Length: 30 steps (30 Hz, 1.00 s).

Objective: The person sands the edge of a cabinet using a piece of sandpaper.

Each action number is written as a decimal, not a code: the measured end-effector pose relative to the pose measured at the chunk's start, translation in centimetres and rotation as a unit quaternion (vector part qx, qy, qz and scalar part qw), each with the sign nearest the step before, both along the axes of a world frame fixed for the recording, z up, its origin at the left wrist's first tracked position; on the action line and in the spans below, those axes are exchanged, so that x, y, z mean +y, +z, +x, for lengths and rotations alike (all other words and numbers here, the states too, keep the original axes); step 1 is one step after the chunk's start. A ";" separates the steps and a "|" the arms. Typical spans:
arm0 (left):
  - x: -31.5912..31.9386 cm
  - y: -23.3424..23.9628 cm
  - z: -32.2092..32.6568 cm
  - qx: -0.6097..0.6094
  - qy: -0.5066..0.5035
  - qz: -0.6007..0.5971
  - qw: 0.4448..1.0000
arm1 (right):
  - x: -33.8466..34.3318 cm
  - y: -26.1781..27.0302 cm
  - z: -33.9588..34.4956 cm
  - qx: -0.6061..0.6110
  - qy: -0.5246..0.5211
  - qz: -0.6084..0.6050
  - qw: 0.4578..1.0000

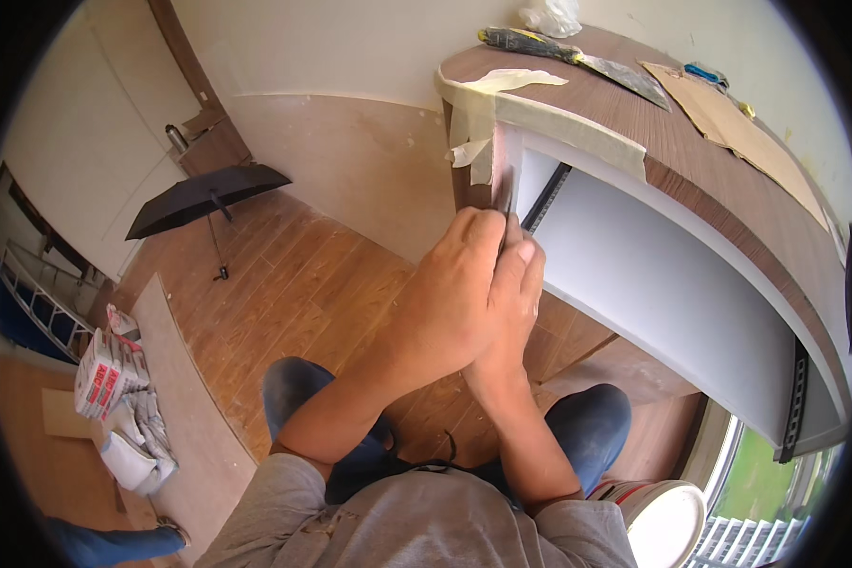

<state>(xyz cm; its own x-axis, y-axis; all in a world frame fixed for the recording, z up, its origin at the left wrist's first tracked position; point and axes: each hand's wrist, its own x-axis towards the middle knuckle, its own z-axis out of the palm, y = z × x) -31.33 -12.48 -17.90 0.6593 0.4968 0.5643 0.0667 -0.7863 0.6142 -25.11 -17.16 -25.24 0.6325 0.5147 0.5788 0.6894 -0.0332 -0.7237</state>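
Note:
Both of my hands are together at the front left edge of a wood-grain cabinet. My left hand and my right hand are closed around a thin dark metal blade, which stands against the pinkish-white vertical edge of the cabinet. Their fingers overlap, so the handle is hidden. Masking tape runs along the rim of the countertop, with loose flaps at the corner. A putty knife with a black and yellow handle lies on the top. Below it opens a white drawer or compartment with black metal rails.
An open black umbrella stands on the wood floor to the left. Bags with red print, a board and a ladder are further left. A lidded bucket stands by my right knee. Another person's leg shows lower left.

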 end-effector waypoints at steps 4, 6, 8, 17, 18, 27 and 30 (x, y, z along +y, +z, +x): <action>-0.3 -2.2 -2.3 0.000 -0.110 0.008 0.994 | -3.3 0.1 -1.5 0.158 0.054 -0.003 0.986; 0.5 -3.5 -3.1 -0.055 -0.135 0.032 0.989 | -4.4 -1.0 -1.6 0.039 0.020 0.029 0.999; 0.3 -3.9 -3.8 -0.166 -0.190 -0.066 0.966 | -5.5 -0.9 -1.6 -0.031 0.040 0.073 0.996; 4.7 -4.5 -5.4 -0.083 -0.136 -0.425 0.891 | -8.1 -4.2 -0.4 0.462 0.367 0.128 0.797; 6.6 -4.2 -6.0 -0.159 -0.135 -0.451 0.868 | -8.6 -5.2 0.2 0.427 0.402 0.077 0.806; 1.6 -6.2 -6.5 -0.030 -0.097 -0.309 0.946 | -5.8 -6.5 2.7 0.604 0.278 0.308 0.681; 1.0 -8.7 -8.3 -0.084 -0.254 -0.535 0.801 | -3.9 -6.4 1.8 0.652 0.319 0.358 0.588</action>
